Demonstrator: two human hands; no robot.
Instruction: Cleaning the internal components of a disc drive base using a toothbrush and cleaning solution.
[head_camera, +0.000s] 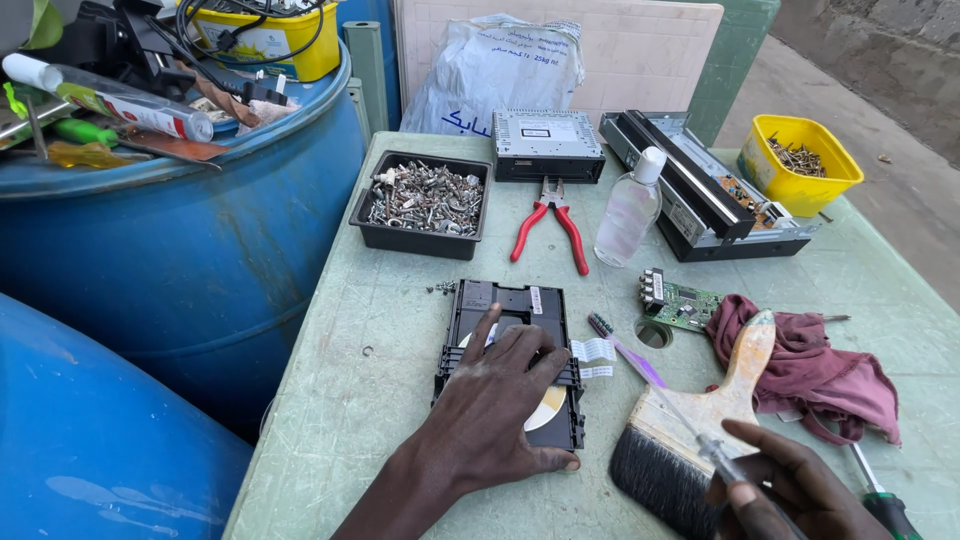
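Right grip (790, 490) pinches screwdriver (690, 425); black tray (418, 238) holds screws (425, 197)

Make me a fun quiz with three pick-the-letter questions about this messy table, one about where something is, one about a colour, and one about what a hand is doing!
1. Where do the pliers lie?
A. between the screw tray and the clear bottle
B. inside the yellow tub
C. on the blue barrel

2. What colour are the plier handles?
A. green
B. red
C. black

3. What is the left hand doing?
A. hanging in the air
B. gripping the paintbrush
C. pressing flat on the black disc drive

Answers: 1 A, they lie on the table between those two. 2 B, both handles are red. 3 C, its fingers are spread on the drive.
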